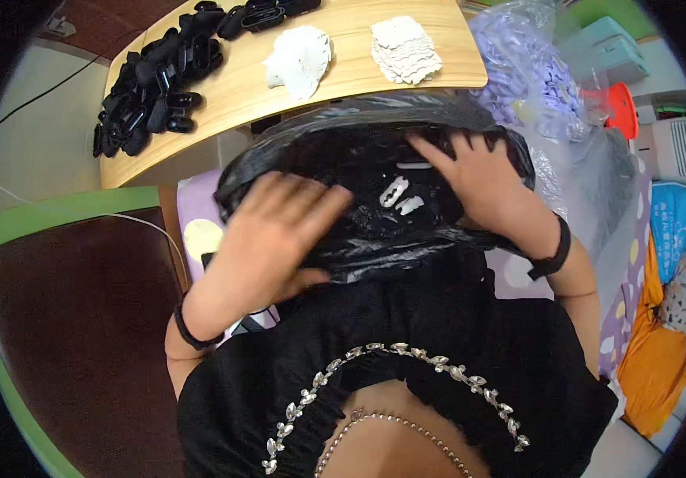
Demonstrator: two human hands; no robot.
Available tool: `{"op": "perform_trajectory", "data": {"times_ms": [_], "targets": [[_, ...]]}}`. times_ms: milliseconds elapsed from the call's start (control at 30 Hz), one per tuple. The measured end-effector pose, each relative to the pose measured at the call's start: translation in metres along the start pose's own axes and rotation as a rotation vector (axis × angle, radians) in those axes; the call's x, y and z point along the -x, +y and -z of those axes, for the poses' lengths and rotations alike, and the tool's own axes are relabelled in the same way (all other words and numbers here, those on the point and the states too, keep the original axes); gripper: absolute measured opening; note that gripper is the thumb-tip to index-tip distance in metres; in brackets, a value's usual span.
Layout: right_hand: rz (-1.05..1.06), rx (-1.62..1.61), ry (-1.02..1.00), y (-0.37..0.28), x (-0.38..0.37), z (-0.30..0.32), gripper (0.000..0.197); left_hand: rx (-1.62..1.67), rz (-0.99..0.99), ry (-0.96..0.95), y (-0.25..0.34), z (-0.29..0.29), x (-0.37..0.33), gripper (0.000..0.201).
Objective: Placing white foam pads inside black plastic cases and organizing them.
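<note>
A black plastic bag (275, 143) lies wide open in front of my body. Inside it, small white cut-out pieces (393, 192) rest among dark contents that I cannot make out. My left hand (275, 219) hovers over the bag's left side, slightly blurred, its fingers stretched out and holding nothing. On the opposite side, my right hand (478, 175) has its fingers spread over the bag's inner right part, near the white pieces. Whether its fingertips touch the plastic cannot be told. Both wrists carry a black band.
Beyond the bag stands a wooden table (235, 95) bearing a heap of black plastic cases (159, 80), a white pile (301, 57) and a stack of wavy white sheets (405, 52). Clear bags of lilac pieces (526, 72) sit to the right. A brown, green-edged panel (80, 319) is at left.
</note>
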State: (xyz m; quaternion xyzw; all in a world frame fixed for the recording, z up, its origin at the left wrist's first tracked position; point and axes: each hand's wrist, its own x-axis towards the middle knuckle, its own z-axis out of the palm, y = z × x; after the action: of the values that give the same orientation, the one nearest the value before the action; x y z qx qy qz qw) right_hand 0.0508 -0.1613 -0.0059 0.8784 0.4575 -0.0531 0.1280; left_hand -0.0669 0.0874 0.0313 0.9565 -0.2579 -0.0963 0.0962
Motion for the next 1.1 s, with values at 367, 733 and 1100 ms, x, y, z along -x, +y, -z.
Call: {"op": "perform_trajectory", "data": {"times_ms": [367, 733, 1100], "targets": [[0.016, -0.176, 0.016, 0.000, -0.022, -0.041, 0.107, -0.327, 0.443, -0.076, -0.047, -0.147, -0.018, 0.098], [0.131, -0.833, 0.074, 0.061, -0.043, -0.024, 0.068, -0.116, 0.198, 0.121, -0.085, -0.094, -0.010, 0.056], [-0.585, -0.151, 0.501, 0.034, -0.202, -0.054, 0.062, 0.105, 0.192, 0.361, -0.042, -0.028, -0.082, 0.032]]}}
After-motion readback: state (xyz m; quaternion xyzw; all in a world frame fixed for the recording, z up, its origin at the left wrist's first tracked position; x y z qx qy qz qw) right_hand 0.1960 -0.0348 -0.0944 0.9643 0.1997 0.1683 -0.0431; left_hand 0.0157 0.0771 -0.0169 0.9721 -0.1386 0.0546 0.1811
